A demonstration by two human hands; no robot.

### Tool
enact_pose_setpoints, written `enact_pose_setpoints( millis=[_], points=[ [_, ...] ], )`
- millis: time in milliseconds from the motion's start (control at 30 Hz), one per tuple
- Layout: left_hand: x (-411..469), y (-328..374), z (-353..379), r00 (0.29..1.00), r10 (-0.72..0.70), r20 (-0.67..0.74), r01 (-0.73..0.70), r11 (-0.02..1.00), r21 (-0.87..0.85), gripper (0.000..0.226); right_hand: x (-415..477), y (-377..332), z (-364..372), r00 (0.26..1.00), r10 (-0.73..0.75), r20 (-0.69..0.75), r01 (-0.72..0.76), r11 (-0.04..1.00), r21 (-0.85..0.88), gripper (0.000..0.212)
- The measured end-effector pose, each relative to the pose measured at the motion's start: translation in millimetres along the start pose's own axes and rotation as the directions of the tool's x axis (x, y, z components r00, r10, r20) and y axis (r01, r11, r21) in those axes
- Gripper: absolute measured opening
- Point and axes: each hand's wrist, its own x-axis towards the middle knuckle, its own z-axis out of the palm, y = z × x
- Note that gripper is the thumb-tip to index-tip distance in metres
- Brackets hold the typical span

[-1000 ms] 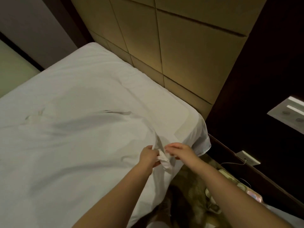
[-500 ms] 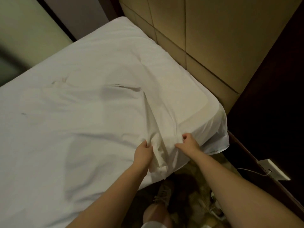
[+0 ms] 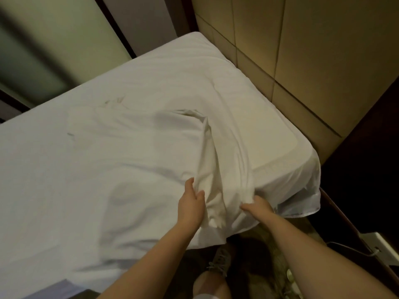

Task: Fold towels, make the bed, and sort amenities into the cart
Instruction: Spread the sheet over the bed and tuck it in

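A white sheet (image 3: 121, 152) covers the bed, bunched into a long ridge of folds near the bed's near corner by the headboard. My left hand (image 3: 191, 205) lies against the left side of that ridge with its fingers fairly straight. My right hand (image 3: 257, 207) grips a gathered fold of the sheet at the right side of the ridge. The sheet's loose corner (image 3: 302, 203) hangs over the mattress edge to the right of my right hand.
A padded tan headboard wall (image 3: 302, 61) runs along the bed's right side. Dark wood furniture (image 3: 367, 169) stands at the right, with a white box and cable (image 3: 377, 247) on it. My shoe (image 3: 220, 260) is on the patterned floor below the bed edge.
The view has tipped down and closer to the bed. My hands have spread apart along the bunched sheet, and the left hand has loosened from a grip to straighter fingers.
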Motion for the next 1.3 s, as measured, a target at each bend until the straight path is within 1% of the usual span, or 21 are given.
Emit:
enact_pose_setpoints(
  millis=[67,133,167,267,333,433,533,567,600,667,733,833,900,933,967,1033,1100,1133,1200,1233,1300],
  points=[
    [-8,1,-5,0.997,0.069,-0.023,-0.069,0.998,0.005,0.054,-14,-12,2,0.998,-0.050,0.042,0.052,0.997,-0.064,0.037],
    [-18,4,-13,0.994,0.113,-0.012,-0.112,0.993,0.037,0.051,-33,-29,0,0.994,-0.096,0.044,0.100,0.991,-0.089,0.036],
    [-22,6,-18,0.994,0.111,0.008,-0.111,0.992,0.059,0.047,-44,-38,0,0.992,-0.122,0.040,0.125,0.988,-0.089,0.035],
    [-36,19,-37,0.997,0.058,0.047,-0.064,0.988,0.139,0.037,-88,-72,1,0.975,-0.203,0.094,0.204,0.979,-0.001,0.037],
    [-47,30,-54,0.999,0.028,0.043,-0.034,0.990,0.137,0.032,-117,-95,5,0.949,-0.282,0.142,0.280,0.959,0.029,0.037],
    [-61,48,-86,0.999,-0.010,0.036,0.006,0.992,0.128,0.024,-153,-130,12,0.903,-0.395,0.169,0.402,0.916,-0.011,0.029],
    [-64,62,-126,0.998,-0.004,0.069,-0.007,0.986,0.169,0.016,-178,-158,19,0.886,-0.441,0.143,0.449,0.893,-0.027,0.028],
    [-64,64,-141,0.996,0.002,0.089,-0.020,0.979,0.203,0.011,-186,-165,21,0.895,-0.432,0.112,0.436,0.900,-0.018,0.027],
    [-64,64,-156,0.994,0.002,0.108,-0.027,0.972,0.233,0.013,-191,-169,23,0.910,-0.408,0.074,0.409,0.913,0.009,0.026],
    [-63,65,-186,0.991,0.003,0.135,-0.040,0.960,0.278,0.026,-201,-176,25,0.941,-0.337,0.004,0.337,0.940,0.053,0.028],
    [-65,67,-217,0.987,0.040,0.157,-0.080,0.962,0.261,0.038,-209,-184,26,0.965,-0.262,-0.029,0.263,0.960,0.098,0.032],
    [-70,77,-259,0.954,0.097,0.284,-0.153,0.971,0.183,0.050,-227,-210,31,0.981,-0.195,0.004,0.191,0.961,0.199,0.034],
    [-74,84,-281,0.917,0.118,0.382,-0.220,0.947,0.235,0.053,-237,-233,38,0.982,-0.179,0.061,0.163,0.964,0.212,0.037],
    [-74,85,-291,0.906,0.132,0.403,-0.245,0.938,0.244,0.053,-242,-246,42,0.980,-0.173,0.094,0.150,0.965,0.215,0.040],
    [-74,85,-300,0.903,0.147,0.404,-0.257,0.938,0.233,0.053,-249,-258,47,0.979,-0.165,0.118,0.135,0.964,0.230,0.040],
    [-77,79,-310,0.912,0.187,0.364,-0.258,0.953,0.159,0.048,-257,-276,58,0.979,-0.139,0.150,0.086,0.945,0.314,0.021],
    [-81,68,-310,0.926,0.270,0.263,-0.311,0.942,0.127,0.028,-263,-290,72,0.978,-0.119,0.172,0.028,0.889,0.456,0.020],
    [-83,63,-308,0.928,0.302,0.219,-0.334,0.934,0.128,0.023,-266,-297,80,0.976,-0.117,0.183,0.002,0.846,0.533,0.019],
    [-82,55,-301,0.938,0.302,0.168,-0.321,0.942,0.098,0.039,-271,-306,97,0.967,-0.125,0.224,-0.042,0.783,0.621,0.016],
    [-79,51,-299,0.947,0.281,0.154,-0.295,0.952,0.077,0.042,-274,-310,105,0.961,-0.140,0.236,-0.047,0.763,0.645,0.014],
    [-69,45,-299,0.967,0.221,0.124,-0.224,0.974,0.017,0.036,-277,-313,119,0.950,-0.189,0.249,-0.044,0.708,0.705,0.016]
  ],
)
